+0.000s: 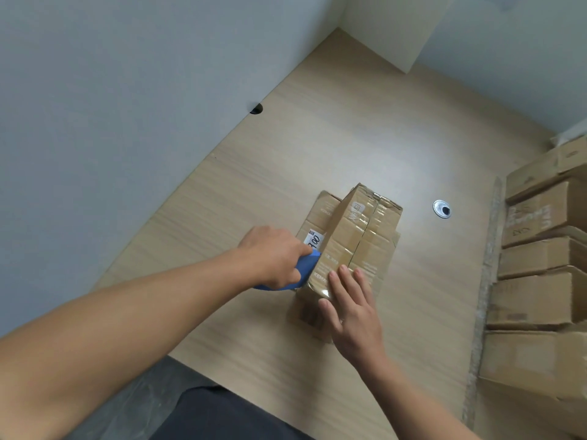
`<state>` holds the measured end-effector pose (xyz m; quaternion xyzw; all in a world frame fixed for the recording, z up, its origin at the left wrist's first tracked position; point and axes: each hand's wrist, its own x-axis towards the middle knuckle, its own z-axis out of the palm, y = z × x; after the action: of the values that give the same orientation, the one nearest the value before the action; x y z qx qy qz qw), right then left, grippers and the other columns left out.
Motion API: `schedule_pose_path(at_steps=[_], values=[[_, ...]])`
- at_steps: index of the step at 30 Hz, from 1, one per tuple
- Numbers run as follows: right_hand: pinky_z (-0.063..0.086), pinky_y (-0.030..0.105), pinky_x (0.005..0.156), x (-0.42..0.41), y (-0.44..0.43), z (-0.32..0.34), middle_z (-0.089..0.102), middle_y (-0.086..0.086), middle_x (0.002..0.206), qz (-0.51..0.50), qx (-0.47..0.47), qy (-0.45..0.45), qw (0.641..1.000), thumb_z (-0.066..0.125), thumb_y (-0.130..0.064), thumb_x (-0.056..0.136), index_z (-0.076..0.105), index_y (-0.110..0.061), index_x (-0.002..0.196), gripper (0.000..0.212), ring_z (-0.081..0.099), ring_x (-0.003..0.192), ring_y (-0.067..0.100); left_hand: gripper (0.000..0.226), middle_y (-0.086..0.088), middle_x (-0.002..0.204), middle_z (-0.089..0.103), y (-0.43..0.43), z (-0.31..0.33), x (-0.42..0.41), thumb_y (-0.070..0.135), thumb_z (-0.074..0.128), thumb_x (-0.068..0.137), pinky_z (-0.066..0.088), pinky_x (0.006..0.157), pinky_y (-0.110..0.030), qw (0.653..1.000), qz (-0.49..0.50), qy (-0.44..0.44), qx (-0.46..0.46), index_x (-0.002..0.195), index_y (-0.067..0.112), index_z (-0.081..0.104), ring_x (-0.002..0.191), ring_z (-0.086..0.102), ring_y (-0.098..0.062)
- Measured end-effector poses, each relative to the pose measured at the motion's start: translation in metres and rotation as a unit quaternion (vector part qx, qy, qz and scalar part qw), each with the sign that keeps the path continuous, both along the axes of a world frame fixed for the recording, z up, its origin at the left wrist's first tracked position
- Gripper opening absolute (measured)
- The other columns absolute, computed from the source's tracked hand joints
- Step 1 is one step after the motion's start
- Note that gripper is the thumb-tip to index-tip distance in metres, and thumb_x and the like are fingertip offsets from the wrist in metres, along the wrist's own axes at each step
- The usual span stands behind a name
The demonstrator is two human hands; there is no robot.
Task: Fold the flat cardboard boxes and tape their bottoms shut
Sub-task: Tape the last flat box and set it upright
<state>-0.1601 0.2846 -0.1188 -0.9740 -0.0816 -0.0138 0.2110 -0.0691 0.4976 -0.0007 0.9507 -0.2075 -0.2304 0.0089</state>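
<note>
we have the box [352,236] standing in the middle of the bench [317,138], bottom side up. its two flaps are closed and meet along a seam [362,236] that runs from near to far. our right hand [352,309] lies flat on the near end of those flaps, fingers [344,277] straight and spread by the seam, so the flaps cannot spring up and the box cannot slide. our left hand [273,255] is wrapped round a blue tool [306,265], which we take for a tape gun, set against the box's near left edge. starting there would let a strip anchor on the side wall before it crosses the bottom. glossy patches on the cardboard may be tape; whether the seam is covered we cannot tell. a white label [313,240] shows on the box's left side. more boxes [540,281] stack at the right, well apart, out of the way of the pull.
</note>
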Motion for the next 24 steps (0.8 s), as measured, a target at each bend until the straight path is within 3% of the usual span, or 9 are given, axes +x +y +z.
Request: schedule_pose_path(at_steps=[6,9,12,15,17,24], values=[[0.024,0.038,0.118,0.006,0.014,0.017,0.052,0.001,0.144,-0.045,0.028,0.039,0.998,0.039,-0.065,0.089,0.062,-0.023,0.131,0.064,0.029,0.145,0.025,0.034,-0.006,0.113,0.063,-0.018,-0.013,-0.018,0.029,0.054,0.091,0.037,0.073,-0.033,0.998,0.054,0.002,-0.014,0.124,0.03,0.051,0.105,0.06,-0.033],[0.037,0.045,0.107,0.017,0.018,0.036,0.055,-0.007,0.128,-0.086,0.028,0.066,0.994,0.039,-0.068,0.088,0.057,-0.033,0.13,0.058,0.037,0.132,0.021,0.044,-0.006,0.114,0.064,-0.005,-0.018,-0.021,0.029,0.053,0.089,0.038,0.072,-0.031,0.997,0.068,-0.004,-0.047,0.132,0.037,0.047,0.104,0.061,-0.033],[0.036,0.047,0.106,0.031,0.027,0.053,0.043,-0.005,0.136,-0.129,0.003,0.115,0.985,0.044,-0.07,0.088,0.038,-0.045,0.145,0.063,0.027,0.132,0.02,0.058,-0.004,0.116,0.064,0.025,-0.017,-0.022,0.032,0.052,0.088,0.037,0.071,-0.029,0.994,0.086,-0.023,-0.064,0.143,0.046,0.037,0.103,0.06,-0.031],[0.029,0.054,0.108,0.04,0.04,0.063,0.008,-0.006,0.158,-0.15,-0.054,0.179,0.971,0.045,-0.081,0.081,0.017,-0.051,0.15,0.081,0.008,0.142,0.024,0.063,-0.001,0.12,0.063,0.053,-0.016,-0.024,0.037,0.05,0.09,0.04,0.072,-0.031,0.987,0.131,-0.032,-0.081,0.148,0.05,0.029,0.106,0.059,-0.027],[0.022,0.057,0.112,0.04,0.044,0.065,-0.011,-0.008,0.162,-0.137,-0.093,0.21,0.963,0.045,-0.084,0.078,0.007,-0.049,0.153,0.092,0.0,0.145,0.027,0.063,0.001,0.118,0.062,0.066,-0.016,-0.026,0.038,0.049,0.09,0.042,0.072,-0.031,0.981,0.165,-0.03,-0.102,0.149,0.051,0.029,0.104,0.058,-0.025],[0.011,0.062,0.117,0.03,0.043,0.061,-0.014,-0.004,0.163,-0.131,-0.141,0.208,0.959,0.056,-0.081,0.072,0.002,-0.044,0.153,0.104,-0.018,0.15,0.027,0.065,0.007,0.101,0.058,0.088,-0.019,-0.033,0.037,0.05,0.088,0.044,0.07,-0.031,0.966,0.206,-0.02,-0.155,0.148,0.052,0.031,0.093,0.055,-0.021]])
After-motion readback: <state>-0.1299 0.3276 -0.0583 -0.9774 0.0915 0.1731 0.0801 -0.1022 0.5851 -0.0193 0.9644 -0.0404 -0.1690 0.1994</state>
